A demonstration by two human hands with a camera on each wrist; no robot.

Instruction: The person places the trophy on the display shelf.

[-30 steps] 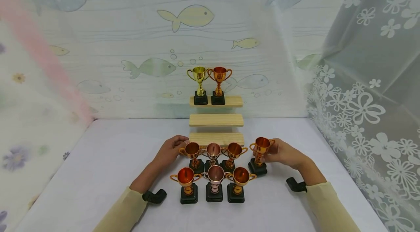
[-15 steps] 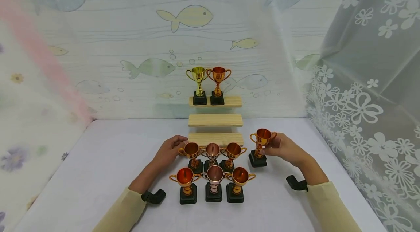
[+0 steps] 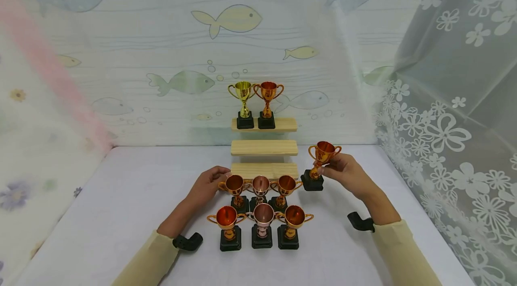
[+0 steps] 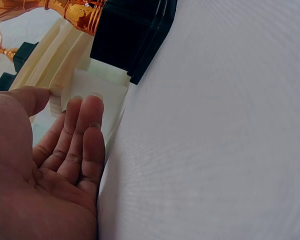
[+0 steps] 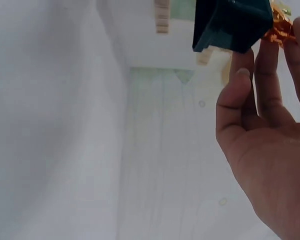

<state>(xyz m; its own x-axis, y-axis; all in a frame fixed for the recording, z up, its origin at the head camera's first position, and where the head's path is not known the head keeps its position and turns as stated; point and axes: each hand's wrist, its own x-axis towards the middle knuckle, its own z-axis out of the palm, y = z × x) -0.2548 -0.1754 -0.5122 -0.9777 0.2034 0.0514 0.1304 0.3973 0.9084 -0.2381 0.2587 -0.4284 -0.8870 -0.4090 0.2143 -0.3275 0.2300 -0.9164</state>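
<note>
My right hand (image 3: 349, 174) pinches an orange-gold trophy cup (image 3: 324, 151) by its stem, just right of the stepped wooden stand. The trophy is raised and slightly tilted, and its black base (image 5: 235, 25) shows in the right wrist view. My left hand (image 3: 207, 187) touches the left end of the lowest wooden shelf (image 3: 264, 169). In the left wrist view its thumb (image 4: 37, 100) rests at the shelf's corner, with the other fingers extended alongside. A yellow-gold trophy (image 3: 244, 93) and an orange trophy (image 3: 268, 93) stand side by side on the top shelf (image 3: 286, 124).
Several orange and pinkish trophies stand on the white table in front of the stand, in two rows; a pink trophy (image 3: 263, 215) is in the front middle. The middle shelf (image 3: 264, 147) is bare. A fish-patterned curtain (image 3: 161, 30) hangs behind.
My right hand has lifted the orange-gold trophy up and away from me, beside the stand. My left hand stays at the lowest shelf's end.
</note>
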